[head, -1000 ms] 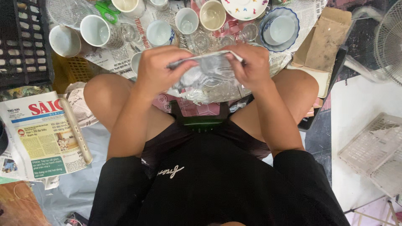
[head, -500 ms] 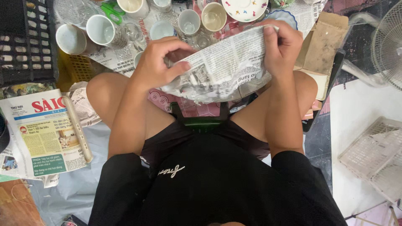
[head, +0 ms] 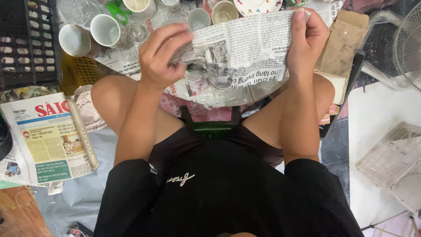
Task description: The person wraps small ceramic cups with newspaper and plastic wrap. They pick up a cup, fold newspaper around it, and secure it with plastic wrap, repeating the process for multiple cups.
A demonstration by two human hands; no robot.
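Observation:
I hold a sheet of newspaper spread between both hands above my knees. My left hand grips its crumpled left edge. My right hand pinches its upper right corner, fingers closed on the paper. The sheet bulges in the lower middle around something wrapped inside; what is inside is hidden. Beyond the sheet, on the floor, stand several white cups and a patterned plate.
A black plastic crate sits at the upper left. A newspaper stack lies by my left knee. Green scissors lie among the cups. A cardboard box, a white basket and a fan are on the right.
The folded bundle has been opened out: my right hand pulled the sheet's corner up and to the right, my left hand stayed on the left edge, and the paper now stretches wide.

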